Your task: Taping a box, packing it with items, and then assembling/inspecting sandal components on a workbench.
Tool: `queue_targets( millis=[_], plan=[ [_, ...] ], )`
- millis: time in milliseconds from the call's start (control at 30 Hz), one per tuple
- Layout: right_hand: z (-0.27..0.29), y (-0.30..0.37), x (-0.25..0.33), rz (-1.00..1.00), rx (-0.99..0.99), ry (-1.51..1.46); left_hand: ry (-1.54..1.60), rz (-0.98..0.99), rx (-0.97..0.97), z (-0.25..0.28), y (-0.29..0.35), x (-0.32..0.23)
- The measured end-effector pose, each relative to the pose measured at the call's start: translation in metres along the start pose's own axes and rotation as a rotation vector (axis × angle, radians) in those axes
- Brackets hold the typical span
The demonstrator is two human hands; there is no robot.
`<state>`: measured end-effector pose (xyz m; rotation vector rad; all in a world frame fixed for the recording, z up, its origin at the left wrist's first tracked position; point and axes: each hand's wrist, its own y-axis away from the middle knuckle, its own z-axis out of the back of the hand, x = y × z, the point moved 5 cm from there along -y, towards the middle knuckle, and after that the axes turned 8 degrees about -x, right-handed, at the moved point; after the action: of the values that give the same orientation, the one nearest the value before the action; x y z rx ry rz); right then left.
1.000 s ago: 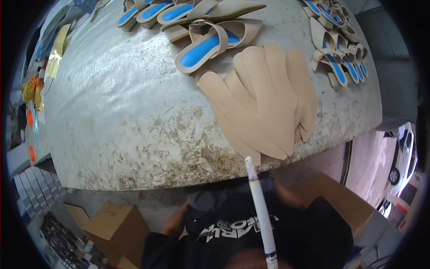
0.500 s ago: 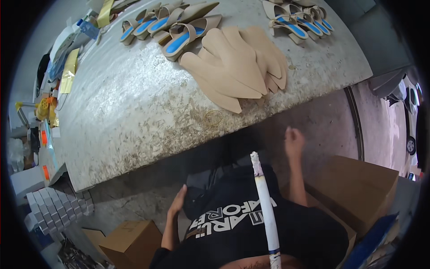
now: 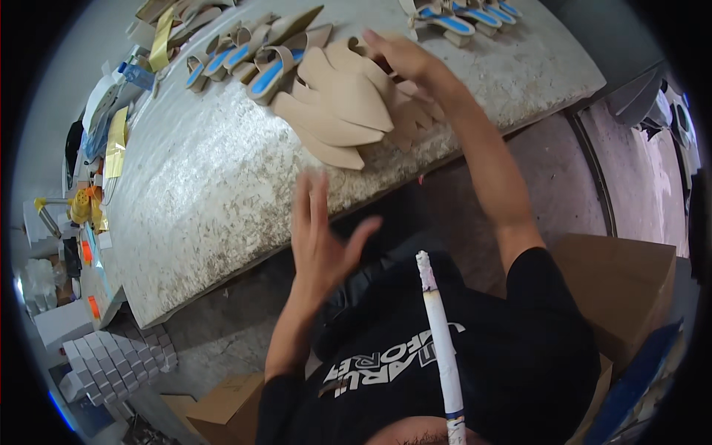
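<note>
My right hand (image 3: 408, 59) reaches over the far right part of a pile of beige pointed shoe pieces (image 3: 334, 96) on the worktable (image 3: 215, 193). Its fingers bend toward the pile's far end, and some are hidden, so whether they grip a piece is unclear. In front of the pile, my left hand (image 3: 319, 241) hovers at the table's near edge, empty, fingers stretched and thumb spread wide. Just beyond the pile's left side lies a beige slipper (image 3: 267, 74) with a blue insole.
More blue-insoled slippers (image 3: 463, 22) stand at the far right of the table. A lit cigarette (image 3: 441, 334) juts up in the foreground. Cardboard boxes (image 3: 615, 289) sit at the lower right and lower left. Stacked grey-white blocks (image 3: 111, 363) and cluttered tools line the left.
Both hands have risen from below the table edge. The right has gone up and left onto the beige pieces; the left has come up to the near edge. The view has shifted slightly.
</note>
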<state>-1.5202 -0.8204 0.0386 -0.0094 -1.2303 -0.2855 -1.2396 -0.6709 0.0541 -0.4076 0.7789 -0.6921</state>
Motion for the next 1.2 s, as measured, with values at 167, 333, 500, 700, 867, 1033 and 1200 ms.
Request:
queue_targets(
  millis=[167, 333, 500, 700, 867, 1033, 1200],
  plan=[
    [-0.047, 0.021, 0.047, -0.045, 0.377, -0.450, 0.081, 0.196, -0.287, -0.054, -0.087, 0.016],
    [-0.054, 0.028, 0.040, 0.078, 0.526, -0.603, 0.095, 0.180, -0.278, -0.059, -0.099, 0.039],
    [0.014, 0.045, 0.025, 0.327, -0.421, 0.350, 0.010, 0.121, -0.411, -0.043, -0.112, 0.048],
    [0.035, 0.044, -0.054, -0.185, -0.571, 0.774, 0.040, 0.151, -0.402, -0.036, -0.118, 0.066],
    [0.034, 0.033, -0.058, -0.186, -0.706, 0.628, 0.156, 0.286, -0.474, -0.022, -0.120, 0.080],
    [0.028, 0.036, -0.071, -0.246, -0.360, -0.273, 0.284, 0.469, -0.502, -0.010, -0.126, 0.087],
    [0.011, 0.065, -0.064, 0.013, -0.468, -0.513, 0.275, 0.556, -0.470, -0.002, -0.131, 0.102]
  ],
)
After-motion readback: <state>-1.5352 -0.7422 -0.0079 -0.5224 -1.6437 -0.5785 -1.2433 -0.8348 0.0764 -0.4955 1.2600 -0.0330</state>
